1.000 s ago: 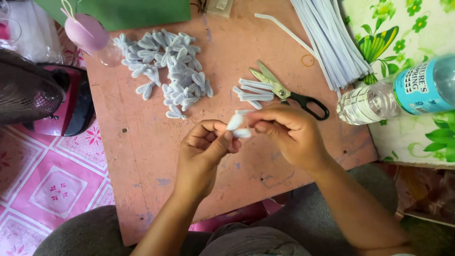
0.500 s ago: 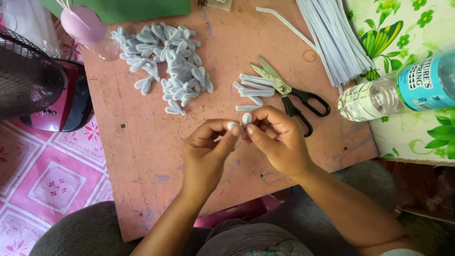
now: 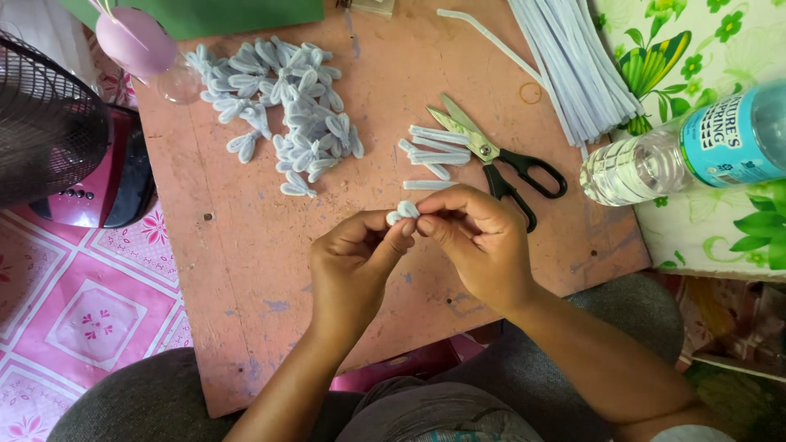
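A small looped piece of pale chenille stem (image 3: 403,211) was held just above the pink board (image 3: 246,245), pinched between the fingertips of the left hand (image 3: 356,266) and the right hand (image 3: 479,245), both closed on it. Just beyond it, short cut stem pieces (image 3: 434,151) were laid beside the scissors (image 3: 499,160). A heap of finished loops (image 3: 282,106) was seen farther left, and a bundle of long stems (image 3: 581,65) and a plastic bottle (image 3: 688,147) to the right.
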